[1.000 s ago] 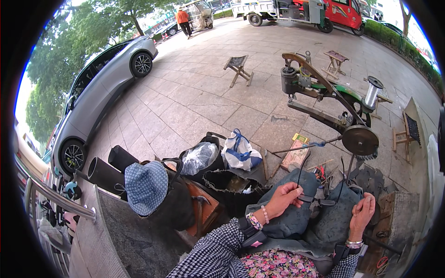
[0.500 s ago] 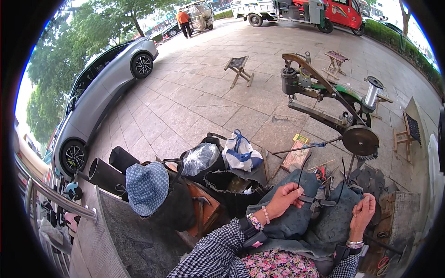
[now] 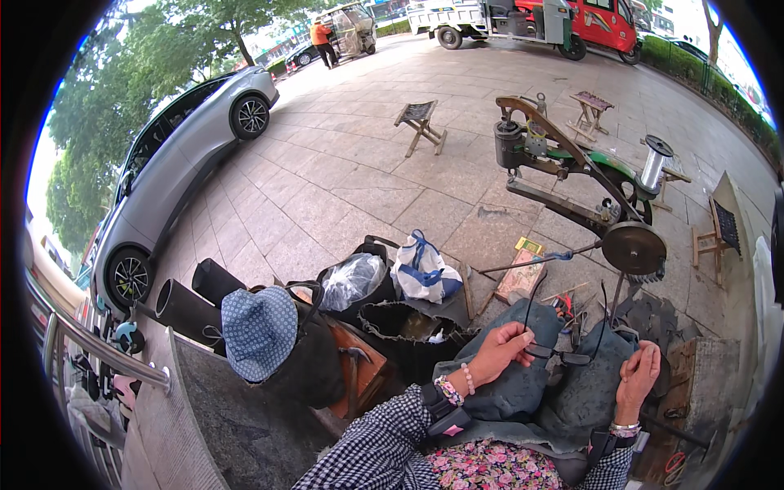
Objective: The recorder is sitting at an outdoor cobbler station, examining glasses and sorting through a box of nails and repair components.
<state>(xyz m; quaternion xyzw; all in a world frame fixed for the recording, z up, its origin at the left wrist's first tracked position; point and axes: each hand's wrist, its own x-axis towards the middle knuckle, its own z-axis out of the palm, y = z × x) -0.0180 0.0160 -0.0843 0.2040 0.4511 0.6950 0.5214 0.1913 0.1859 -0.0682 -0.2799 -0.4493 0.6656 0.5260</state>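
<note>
Both hands work on my lap: left hand (image 3: 505, 349) pinches the black strap (image 3: 557, 356), right hand (image 3: 639, 377) half-curled, seemingly empty, must steady its other end.

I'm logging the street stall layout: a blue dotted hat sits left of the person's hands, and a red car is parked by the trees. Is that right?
Not quite. The head view shows the car by the trees is silver, not red. The blue dotted hat does sit left of the left hand and right hand.

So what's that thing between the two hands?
In the head view, a thin dark strap runs from the left hand toward the right hand, lying over the grey cloth on the lap.
</note>
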